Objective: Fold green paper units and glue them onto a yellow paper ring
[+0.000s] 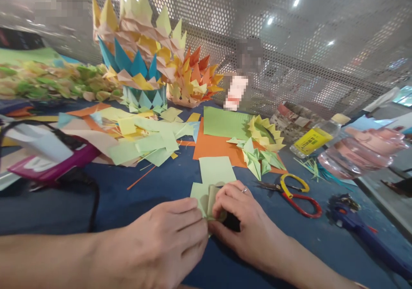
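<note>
Metal screen (289,31): perforated and silver, it closes off the whole far side behind the table.
Blue table (128,203): dark cloth-like top, strewn with paper and tools.
Paper tower (138,44): tall and spiked, built of folded yellow, peach and blue pieces, standing at the far left-centre.
Spiky bowl (193,76): a lower orange and yellow form, touching the tower's right side.
Folded heap (54,81): green and cream units piled along the far left edge.
Scraps (144,139): loose pale green, yellow and orange cuttings spread in front of the tower.
Orange sheet (212,147): flat at the centre, partly under a green sheet (223,124) and a cluster of small folded pieces.
Clear bottles (360,152): lying on their sides at the right, near the table edge.
Left hand (161,242): low in the middle, fingers curled, thumb and fingertips pinched on the near left edge of the pale green folded paper (209,201).
Right hand (244,220): just beside the left, a ring on one finger, fingers bent and gripping the same paper from the right.
Scissors (294,194): yellow and red handles, lying flat just right of the right hand.
Blue tool (354,220): further right, near the table edge.
Pale green folded paper: between both hands, on the table near the front, just in front of a flat pale green square (216,170).
</note>
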The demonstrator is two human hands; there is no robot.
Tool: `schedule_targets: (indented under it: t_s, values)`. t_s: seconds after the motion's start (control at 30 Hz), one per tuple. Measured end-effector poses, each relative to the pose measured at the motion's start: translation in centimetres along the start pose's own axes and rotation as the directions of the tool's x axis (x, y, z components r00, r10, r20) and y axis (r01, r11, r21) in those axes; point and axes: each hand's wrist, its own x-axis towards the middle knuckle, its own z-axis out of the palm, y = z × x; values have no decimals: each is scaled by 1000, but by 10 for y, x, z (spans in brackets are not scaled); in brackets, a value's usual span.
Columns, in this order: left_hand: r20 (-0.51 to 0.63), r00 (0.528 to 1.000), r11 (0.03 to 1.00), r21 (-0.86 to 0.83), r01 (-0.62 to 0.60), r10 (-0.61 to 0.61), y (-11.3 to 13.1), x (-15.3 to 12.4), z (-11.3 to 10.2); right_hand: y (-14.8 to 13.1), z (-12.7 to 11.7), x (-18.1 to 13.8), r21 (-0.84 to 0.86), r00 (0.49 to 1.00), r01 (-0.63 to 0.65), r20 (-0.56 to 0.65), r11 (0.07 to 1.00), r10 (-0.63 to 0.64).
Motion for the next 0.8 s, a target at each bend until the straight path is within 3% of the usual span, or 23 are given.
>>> schedule_targets:
  t_s: [0.17,0.47,0.7,0.8]
  values:
    - [41,998,999,-4,46,-46,5,-3,-9,0,1,0,-5,1000,-12,14,1000,12]
    - [66,992,993,59,100,-104,9,-5,-6,2,1,1,-17,998,-60,9,998,60]
    - [56,990,987,107,122,-129,14,-1,-9,5,-4,2,17,996,-81,26,997,80]
    - [-1,991,986,105,130,-130,16,-2,-9,7,-7,2,22,995,-80,55,997,79]
